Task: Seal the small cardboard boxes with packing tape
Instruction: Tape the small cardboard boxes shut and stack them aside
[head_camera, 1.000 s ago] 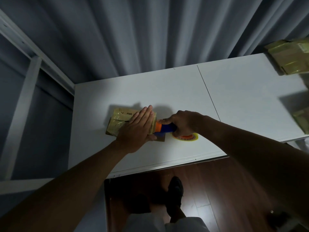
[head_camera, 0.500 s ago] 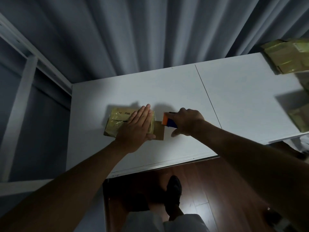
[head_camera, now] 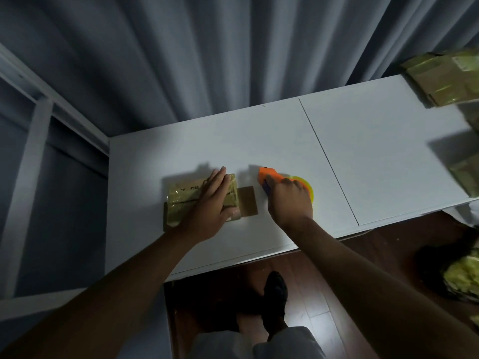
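Head view: small cardboard box point(head_camera: 189, 196), already glossy with tape, lies on the white desk point(head_camera: 375, 156) near its front edge, left of centre. Left hand point(head_camera: 207, 206) lies flat on it, fingers straight, thumb at the right end. One brown flap point(head_camera: 248, 201) juts from the box toward 3 o'clock. Right hand point(head_camera: 290, 200) sits just beside that flap, fingers curled round an orange tape dispenser point(head_camera: 269, 174) with a yellow roll point(head_camera: 308, 187). Judgement: keep the box pinned, fold the flap in, draw tape straight across without slack. More taped boxes point(head_camera: 445, 81) at the desk's 2 o'clock corner. Grey curtain point(head_camera: 233, 60) at 12 o'clock; pale frame point(head_camera: 26, 177) at 9; dark wood floor point(head_camera: 324, 294) at 6.
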